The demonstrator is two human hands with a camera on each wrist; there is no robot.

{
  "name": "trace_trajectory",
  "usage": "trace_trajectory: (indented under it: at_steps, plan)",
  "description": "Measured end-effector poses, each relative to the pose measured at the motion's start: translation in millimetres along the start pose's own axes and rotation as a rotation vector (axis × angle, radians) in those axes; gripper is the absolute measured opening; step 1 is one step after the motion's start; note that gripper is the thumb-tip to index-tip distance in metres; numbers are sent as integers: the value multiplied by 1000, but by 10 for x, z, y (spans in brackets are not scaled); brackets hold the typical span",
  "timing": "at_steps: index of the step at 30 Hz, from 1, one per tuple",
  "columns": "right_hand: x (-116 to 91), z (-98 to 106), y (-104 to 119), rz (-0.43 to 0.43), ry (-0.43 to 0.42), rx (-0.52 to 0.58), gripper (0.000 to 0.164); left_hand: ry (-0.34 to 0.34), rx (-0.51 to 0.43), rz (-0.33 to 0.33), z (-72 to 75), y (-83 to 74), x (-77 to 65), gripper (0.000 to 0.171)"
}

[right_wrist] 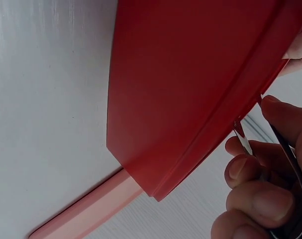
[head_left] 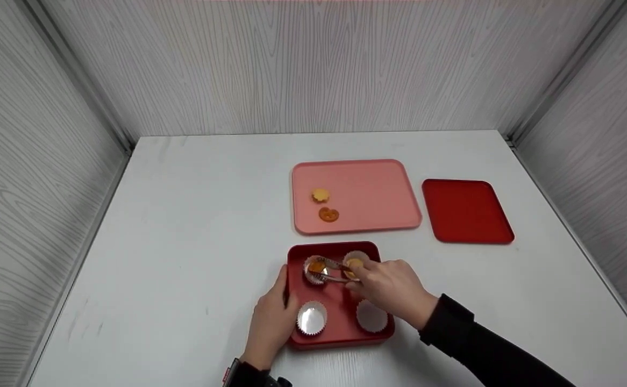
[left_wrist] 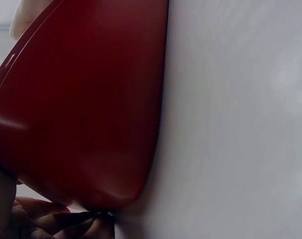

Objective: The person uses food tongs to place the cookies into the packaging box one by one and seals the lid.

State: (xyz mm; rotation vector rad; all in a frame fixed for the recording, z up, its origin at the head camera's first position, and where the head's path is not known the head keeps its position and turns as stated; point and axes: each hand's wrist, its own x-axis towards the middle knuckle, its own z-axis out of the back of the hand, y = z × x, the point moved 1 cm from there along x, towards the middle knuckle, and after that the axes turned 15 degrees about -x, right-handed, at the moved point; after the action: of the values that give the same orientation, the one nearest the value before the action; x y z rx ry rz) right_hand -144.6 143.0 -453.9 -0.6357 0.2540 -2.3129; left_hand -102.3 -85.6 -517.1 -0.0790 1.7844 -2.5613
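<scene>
My left hand holds the left wall of a red square box, thumb at the rim and fingers along the outside. My right hand grips a pair of small metal tongs, also seen as tongs in the right wrist view. In the head view the tong tips stand at an orange-brown piece in the far left baking cup. A yellow piece, partly hidden by my right fingers, sits in the far right cup. The near left cup and near right cup hold nothing.
Beyond the box lies a pink tray bearing a yellow flower-shaped biscuit and a brown pretzel-shaped one. A flat red square lid or tray lies to its right. Wood-grain panels wall in the white table.
</scene>
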Motion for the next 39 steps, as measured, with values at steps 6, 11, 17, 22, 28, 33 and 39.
trace_trajectory:
  at_steps: [6, 11, 17, 22, 28, 33, 39]
  plan:
    - [-3, 17, -2, -19, -10, 30, 32, -10, -5, -8, 5, 6, -12, 58]
    - [-3, 38, -27, -31, 5, 31, 33, -3, -11, -15, 9, 13, -13, 58]
    - [5, 65, -60, -34, 35, 33, 37, -4, -15, -8, 12, -9, -11, 58]
    - [7, 90, -94, -38, 28, 37, 42, 0, -7, 9, 9, -2, -2, 58]
    - [25, 101, -182, -74, -1, 57, 39, 2, -4, 18, 2, 8, -3, 58]
    - [47, 69, -303, -116, -24, 10, 36, 4, -7, 23, 5, -1, -10, 58]
    - [76, -42, -489, -196, 30, 19, 32, 10, -7, 29, 0, -2, -3, 57]
